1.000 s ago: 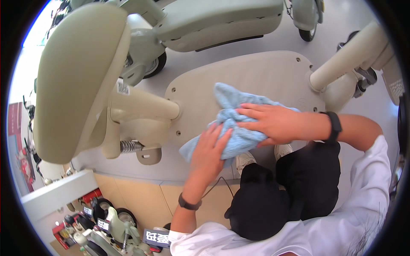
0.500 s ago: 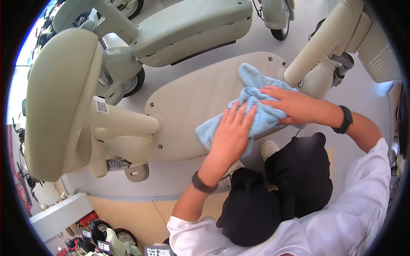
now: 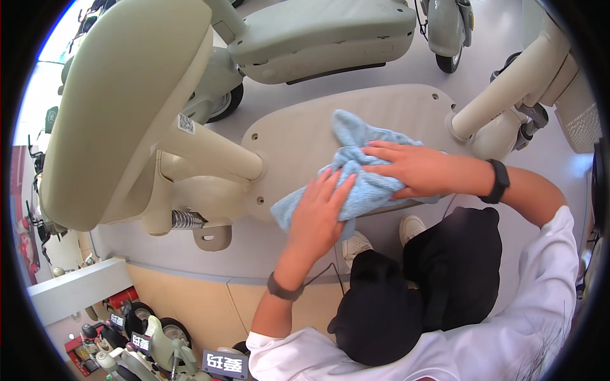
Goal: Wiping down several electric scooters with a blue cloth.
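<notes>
A crumpled light-blue cloth (image 3: 375, 190) lies on the beige footboard (image 3: 289, 130) of an electric scooter, partly hanging over its near edge. My left hand (image 3: 318, 209) lies flat on the cloth's left part, fingers spread. To the right of it, my right hand (image 3: 416, 168) rests on the cloth with its fingers stretched out, pointing left. Both palms face down, and the cloth bunches up between them. The cloth's left corner is close to the seat post (image 3: 225, 152) end of the board.
The scooter's large seat (image 3: 127, 101) rises at left, and its front column (image 3: 508, 89) at right, beside a perforated basket (image 3: 578, 108). Another grey-green scooter (image 3: 330, 44) stands close behind. A low white ledge (image 3: 79, 282) and several small vehicles are at lower left.
Both hands and the cloth have slid left along the footboard toward the seat post. The view has shifted too, so the scooter appears farther right.
</notes>
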Demonstrator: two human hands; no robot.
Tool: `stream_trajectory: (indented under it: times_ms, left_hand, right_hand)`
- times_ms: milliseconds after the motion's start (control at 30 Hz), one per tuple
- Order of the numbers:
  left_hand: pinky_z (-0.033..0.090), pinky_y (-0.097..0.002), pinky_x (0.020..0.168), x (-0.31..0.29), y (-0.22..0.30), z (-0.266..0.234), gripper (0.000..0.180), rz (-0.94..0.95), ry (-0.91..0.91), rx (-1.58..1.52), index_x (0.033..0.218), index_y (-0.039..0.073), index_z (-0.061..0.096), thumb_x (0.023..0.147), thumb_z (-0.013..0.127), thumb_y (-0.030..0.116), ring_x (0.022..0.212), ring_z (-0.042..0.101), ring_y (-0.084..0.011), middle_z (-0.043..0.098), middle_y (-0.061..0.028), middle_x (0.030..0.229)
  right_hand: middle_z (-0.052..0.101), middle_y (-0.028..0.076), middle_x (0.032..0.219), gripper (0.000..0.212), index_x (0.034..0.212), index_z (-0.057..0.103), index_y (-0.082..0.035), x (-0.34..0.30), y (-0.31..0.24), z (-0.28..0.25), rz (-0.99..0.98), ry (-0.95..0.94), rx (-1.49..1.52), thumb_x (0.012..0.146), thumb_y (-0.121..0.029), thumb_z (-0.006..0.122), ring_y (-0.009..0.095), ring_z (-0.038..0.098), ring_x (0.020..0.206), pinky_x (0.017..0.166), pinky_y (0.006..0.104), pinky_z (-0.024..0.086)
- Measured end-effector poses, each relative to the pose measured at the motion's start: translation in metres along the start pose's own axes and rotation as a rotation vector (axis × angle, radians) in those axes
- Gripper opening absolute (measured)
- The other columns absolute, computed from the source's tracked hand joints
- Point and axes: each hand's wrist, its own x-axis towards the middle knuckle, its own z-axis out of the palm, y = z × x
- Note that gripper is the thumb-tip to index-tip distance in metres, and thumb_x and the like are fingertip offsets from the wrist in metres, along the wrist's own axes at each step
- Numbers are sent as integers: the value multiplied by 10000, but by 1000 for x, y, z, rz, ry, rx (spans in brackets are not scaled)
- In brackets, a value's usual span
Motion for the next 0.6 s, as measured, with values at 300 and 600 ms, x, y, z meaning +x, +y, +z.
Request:
stream_trajectory:
  times_ms: [300, 600]
  left_hand:
    - [379, -517, 1162, 8, -41, -18, 715, -160, 116, 114, 1494, 68, 469, 834, 743, 51, 1404, 448, -440, 488, -215, 1504]
    - [345, -514, 1196, 99, 29, 66, 670, 171, 72, 73, 1511, 50, 438, 882, 667, 86, 1441, 415, -416, 482, -209, 1515]
  right_hand:
    - [342, 160, 1647, 793, 1546, 456, -164, 85, 6, 11, 0, 100, 8, 864, -365, 807, 346, 324, 1527, 1162, 466, 430]
    - [317, 187, 1655, 865, 1600, 362, -146, -76, 45, -4, 304, 139, -60, 871, -280, 808, 381, 326, 1518, 1214, 468, 360]
